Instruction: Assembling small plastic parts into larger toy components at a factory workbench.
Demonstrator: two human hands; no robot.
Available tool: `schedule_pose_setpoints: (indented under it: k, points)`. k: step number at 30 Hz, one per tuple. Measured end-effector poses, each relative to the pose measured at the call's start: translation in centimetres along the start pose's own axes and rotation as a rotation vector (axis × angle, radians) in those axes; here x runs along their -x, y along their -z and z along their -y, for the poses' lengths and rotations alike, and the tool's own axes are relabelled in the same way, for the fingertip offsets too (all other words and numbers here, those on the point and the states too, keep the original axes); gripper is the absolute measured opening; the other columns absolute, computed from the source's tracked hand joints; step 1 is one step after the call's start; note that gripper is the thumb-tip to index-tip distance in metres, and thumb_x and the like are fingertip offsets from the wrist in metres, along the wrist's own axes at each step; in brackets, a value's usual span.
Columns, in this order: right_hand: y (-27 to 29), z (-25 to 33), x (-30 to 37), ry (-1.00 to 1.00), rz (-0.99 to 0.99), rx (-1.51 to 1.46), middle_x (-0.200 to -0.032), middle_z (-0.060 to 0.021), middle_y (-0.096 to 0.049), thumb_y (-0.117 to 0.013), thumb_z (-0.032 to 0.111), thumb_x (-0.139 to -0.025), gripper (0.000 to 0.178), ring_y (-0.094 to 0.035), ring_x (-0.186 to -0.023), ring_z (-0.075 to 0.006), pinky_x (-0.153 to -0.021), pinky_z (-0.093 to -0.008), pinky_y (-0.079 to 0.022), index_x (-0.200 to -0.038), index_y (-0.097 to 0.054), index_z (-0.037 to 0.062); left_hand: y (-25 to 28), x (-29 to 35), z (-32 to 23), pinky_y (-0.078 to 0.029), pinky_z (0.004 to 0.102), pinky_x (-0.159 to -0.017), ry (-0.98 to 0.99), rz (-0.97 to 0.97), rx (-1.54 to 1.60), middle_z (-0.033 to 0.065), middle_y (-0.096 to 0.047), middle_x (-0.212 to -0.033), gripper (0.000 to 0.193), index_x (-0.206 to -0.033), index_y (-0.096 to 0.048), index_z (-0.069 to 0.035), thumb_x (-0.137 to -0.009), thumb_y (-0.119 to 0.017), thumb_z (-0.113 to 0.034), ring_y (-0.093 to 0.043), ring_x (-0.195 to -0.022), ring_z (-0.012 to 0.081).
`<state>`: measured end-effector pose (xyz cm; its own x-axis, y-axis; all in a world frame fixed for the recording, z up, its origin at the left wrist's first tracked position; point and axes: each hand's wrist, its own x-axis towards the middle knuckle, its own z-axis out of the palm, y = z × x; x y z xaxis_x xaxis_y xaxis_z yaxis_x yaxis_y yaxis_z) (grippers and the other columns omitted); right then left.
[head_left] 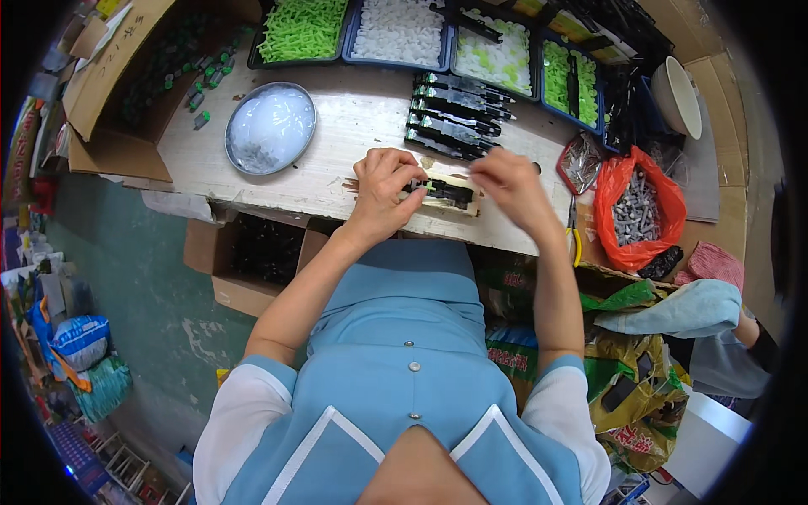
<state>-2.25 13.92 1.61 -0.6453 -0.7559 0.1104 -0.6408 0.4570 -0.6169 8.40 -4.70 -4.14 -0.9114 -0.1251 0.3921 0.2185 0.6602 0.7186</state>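
Observation:
A black plastic part with a bit of bright green lies in a small cream-coloured block at the front of the table. My left hand is closed on the part's left end, thumb and fingertips pinching it. To the right, slightly above the block, my right hand has its fingers curled together; motion blurs them, and what they hold, if anything, is too small to make out. Just beyond both hands, several black assembled pieces lie side by side in a stack.
Trays of green sticks, white caps and green parts line the back. A round silvery dish stands left, beside a cardboard box. At right are a red bag of metal screws, yellow-handled scissors and a bowl.

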Motion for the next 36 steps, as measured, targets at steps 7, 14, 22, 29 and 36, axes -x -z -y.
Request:
schedule_pose_setpoints:
  k: [7,14,22,29,36]
  points:
    - [9.7,-6.8,7.3,-0.269,-0.459,0.267,-0.076,-0.011,-0.058,-0.06,0.005,-0.077,0.01,-0.058,-0.071,-0.0217,-0.065,-0.0283,-0.044,-0.085,-0.061,-0.0012,-0.3,-0.6,-0.1,-0.026,0.0363,-0.082,-0.017,0.052,-0.087,0.0008,-0.051,-0.092,0.013,-0.078,-0.067,-0.011,-0.065,-0.071,-0.013,-0.042,-0.095,0.0201]
    - [15.0,-16.4,13.3,-0.71,-0.388,0.688,-0.084,-0.0186,-0.061,-0.06,0.015,-0.078,0.016,-0.06,-0.079,-0.0321,-0.071,-0.0386,-0.045,-0.089,-0.063,0.0042,0.2,-1.4,-0.1,-0.027,0.0353,-0.08,-0.026,0.155,-0.123,-0.0008,-0.052,-0.089,0.013,-0.076,-0.068,-0.011,-0.064,-0.072,-0.009,-0.044,-0.092,0.0186]
    - [12.0,-20.4,12.8,-0.741,-0.291,0.692,-0.103,-0.0222,-0.053,-0.053,0.027,-0.081,0.035,-0.051,-0.099,-0.0404,-0.082,-0.0439,-0.042,-0.108,-0.054,0.0046,0.1,-1.2,-0.2,-0.029,0.0373,-0.077,-0.165,0.149,-0.219,0.0021,-0.051,-0.09,0.014,-0.077,-0.064,-0.011,-0.065,-0.07,-0.012,-0.045,-0.092,0.0213]
    - [11.7,-20.6,12.3,-0.77,-0.479,0.352,-0.1,-0.0232,-0.06,-0.057,0.03,-0.081,0.039,-0.057,-0.094,-0.039,-0.078,-0.0393,-0.044,-0.111,-0.056,0.0054,3.0,-6.1,4.8,-0.033,0.0396,-0.074,-0.178,-0.074,-0.258,0.0042,-0.055,-0.085,0.01,-0.077,-0.065,-0.015,-0.071,-0.067,-0.022,-0.048,-0.087,0.0239]
    - [11.4,-19.8,10.3,-0.781,-0.509,0.456,-0.096,-0.0239,-0.061,-0.057,0.03,-0.08,0.036,-0.057,-0.092,-0.0397,-0.077,-0.0406,-0.044,-0.105,-0.059,0.0045,11.5,-16.3,11.4,-0.039,0.0443,-0.074,0.309,-0.266,-0.77,0.015,-0.063,-0.081,0.021,-0.072,-0.066,-0.003,-0.068,-0.068,-0.023,-0.053,-0.09,0.032]
